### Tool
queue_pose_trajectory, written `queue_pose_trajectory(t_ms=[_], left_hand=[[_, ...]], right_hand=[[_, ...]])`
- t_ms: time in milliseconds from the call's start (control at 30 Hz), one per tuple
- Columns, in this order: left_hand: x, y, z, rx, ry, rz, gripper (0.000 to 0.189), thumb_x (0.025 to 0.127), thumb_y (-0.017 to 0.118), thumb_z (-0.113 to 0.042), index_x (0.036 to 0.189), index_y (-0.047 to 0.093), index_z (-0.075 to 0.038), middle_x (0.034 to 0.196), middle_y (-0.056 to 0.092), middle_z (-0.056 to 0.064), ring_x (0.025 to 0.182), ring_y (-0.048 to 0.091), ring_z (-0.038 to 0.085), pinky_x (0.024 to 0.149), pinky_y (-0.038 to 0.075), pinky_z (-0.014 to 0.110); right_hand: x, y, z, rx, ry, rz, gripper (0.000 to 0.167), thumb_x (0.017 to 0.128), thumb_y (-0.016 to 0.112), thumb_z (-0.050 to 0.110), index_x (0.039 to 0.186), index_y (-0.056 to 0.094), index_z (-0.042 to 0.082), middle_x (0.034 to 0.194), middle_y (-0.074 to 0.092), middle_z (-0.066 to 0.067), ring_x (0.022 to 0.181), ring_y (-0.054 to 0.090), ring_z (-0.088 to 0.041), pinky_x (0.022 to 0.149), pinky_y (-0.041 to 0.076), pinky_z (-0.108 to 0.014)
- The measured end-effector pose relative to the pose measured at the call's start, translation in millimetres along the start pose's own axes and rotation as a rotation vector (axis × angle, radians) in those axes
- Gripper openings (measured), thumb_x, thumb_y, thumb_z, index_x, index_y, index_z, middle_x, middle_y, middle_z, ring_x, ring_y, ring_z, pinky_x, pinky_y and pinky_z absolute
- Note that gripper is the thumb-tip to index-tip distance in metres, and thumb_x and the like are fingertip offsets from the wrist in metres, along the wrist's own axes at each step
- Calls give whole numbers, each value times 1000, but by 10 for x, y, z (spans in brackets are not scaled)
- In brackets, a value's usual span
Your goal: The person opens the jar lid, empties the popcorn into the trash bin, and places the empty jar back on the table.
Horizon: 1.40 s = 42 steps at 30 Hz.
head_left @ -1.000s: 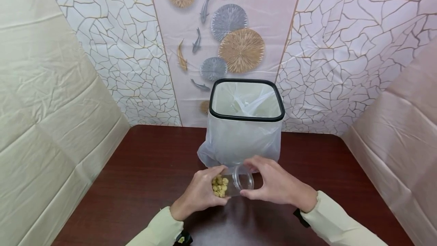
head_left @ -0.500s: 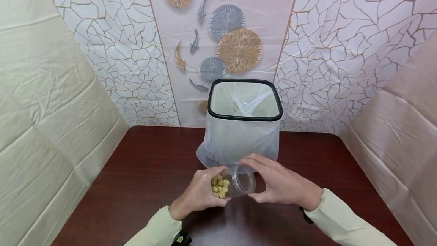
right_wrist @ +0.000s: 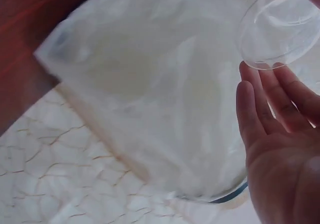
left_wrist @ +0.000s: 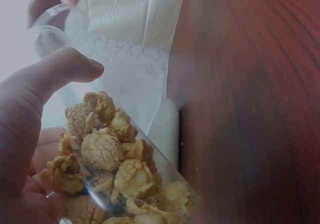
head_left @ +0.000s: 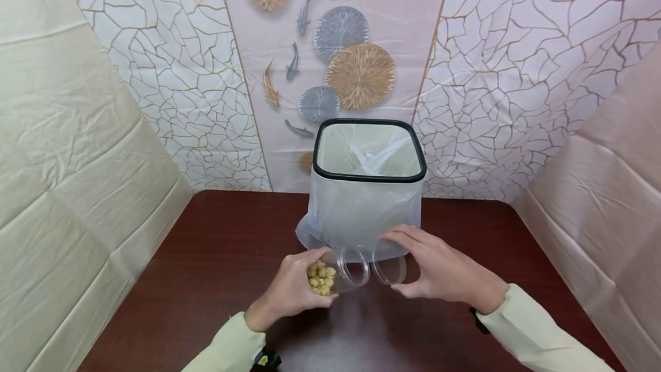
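My left hand grips a clear plastic jar tipped on its side, its mouth facing right. Caramel popcorn lies gathered toward the jar's base, close to my left palm. In my right hand a round clear lid is pinched by its edge between thumb and fingertips. A narrow gap separates the lid from the jar's mouth. Seen from the right wrist, the fingertips meet the lid's rim.
A white trash bin with a black rim and a translucent liner stands just beyond my hands. It sits on a dark reddish wooden table, with patterned cloth walls behind and at the sides.
The lid has come off the jar's mouth and moved right with my right hand. My left hand has shifted slightly left with the jar.
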<state>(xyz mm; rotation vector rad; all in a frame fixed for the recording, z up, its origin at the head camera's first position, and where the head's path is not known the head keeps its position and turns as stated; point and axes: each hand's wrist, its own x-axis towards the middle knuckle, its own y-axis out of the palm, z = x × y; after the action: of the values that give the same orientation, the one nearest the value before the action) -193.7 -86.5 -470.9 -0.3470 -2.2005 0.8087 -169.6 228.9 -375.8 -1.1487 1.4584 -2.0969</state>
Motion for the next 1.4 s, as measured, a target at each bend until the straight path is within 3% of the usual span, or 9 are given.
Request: queue_pose_trajectory(t_ms=[267, 500, 700, 967, 1200, 1400], left_hand=[[-82, -173, 102, 14, -65, -21, 77, 59, 101, -26, 128, 69, -16, 110, 78, 2, 91, 71, 10, 81, 62, 26], [-186, -307, 211, 51, -86, -47, 77, 59, 101, -27, 128, 70, -13, 112, 78, 4, 93, 72, 11, 82, 62, 27], [-274, -392, 281, 62, -133, -53, 75, 59, 100, -27, 126, 70, -17, 109, 79, 4, 90, 71, 10, 79, 61, 25], [-335, -408, 326, 89, -152, -56, 76, 58, 101, -27, 126, 70, -15, 109, 79, 5, 91, 70, 9, 81, 61, 24], [-348, -397, 323, 84, -169, -55, 77, 59, 101, -27, 128, 70, -14, 110, 79, 4, 91, 71, 9, 80, 61, 25], [-359, -414, 360, 105, -156, -73, 74, 59, 100, -27, 126, 70, -15, 108, 79, 2, 90, 71, 9, 79, 61, 26]], right_hand=[[-279, 106, -273, -57, 139, 28, 76, 64, 97, 36, 128, 68, 7, 121, 67, 1, 108, 63, -10, 90, 60, -35], [-515, 272, -440, -41, 161, 34, 68, 63, 96, 32, 121, 69, 8, 113, 65, 7, 100, 66, -10, 84, 60, -30], [-698, 427, -501, -25, 246, 155, 67, 67, 94, 34, 122, 69, 5, 115, 65, -1, 101, 65, -14, 84, 61, -33], [-880, 605, -511, -3, 354, 310, 76, 68, 94, 42, 127, 68, 1, 134, 65, -25, 127, 64, -45, 101, 56, -58], [-939, 663, -508, 17, 378, 358, 74, 69, 93, 43, 126, 69, 3, 132, 65, -21, 121, 66, -38, 97, 58, -55], [-958, 676, -527, -15, 360, 339, 76, 70, 93, 48, 127, 69, 3, 127, 66, -12, 114, 67, -28, 95, 59, -48]])
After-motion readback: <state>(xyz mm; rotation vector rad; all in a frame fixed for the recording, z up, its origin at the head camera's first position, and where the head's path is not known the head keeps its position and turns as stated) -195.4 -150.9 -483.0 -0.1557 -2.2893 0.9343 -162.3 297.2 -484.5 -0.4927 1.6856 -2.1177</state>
